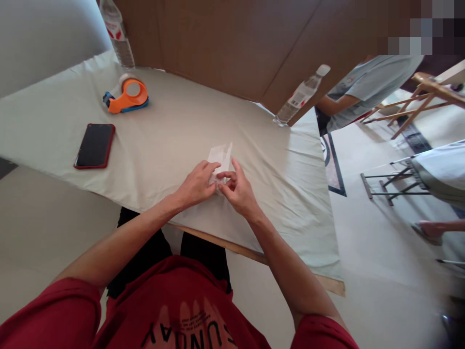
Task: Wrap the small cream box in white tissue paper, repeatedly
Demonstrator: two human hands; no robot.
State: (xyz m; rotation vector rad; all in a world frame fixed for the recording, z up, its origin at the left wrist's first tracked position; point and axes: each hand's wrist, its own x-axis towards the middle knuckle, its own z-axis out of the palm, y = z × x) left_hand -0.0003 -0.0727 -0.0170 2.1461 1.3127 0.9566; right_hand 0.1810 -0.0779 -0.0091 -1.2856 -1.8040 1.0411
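Observation:
A small white piece, which looks like folded paper or thin card, stands up from the cloth-covered table in front of me. Around its lower left side curls my left hand, thumb and fingers pressed near its base. On the right, my right hand pinches the same base, with the forefinger raised beside the upright edge. Something clear and crumpled shows between the fingertips, too small to make out. Fingers hide much of the lower part.
A phone and an orange tape dispenser lie to the left. Water bottles stand at the back left and right, against a brown cardboard panel. A person sits beyond it; folding stools stand at right.

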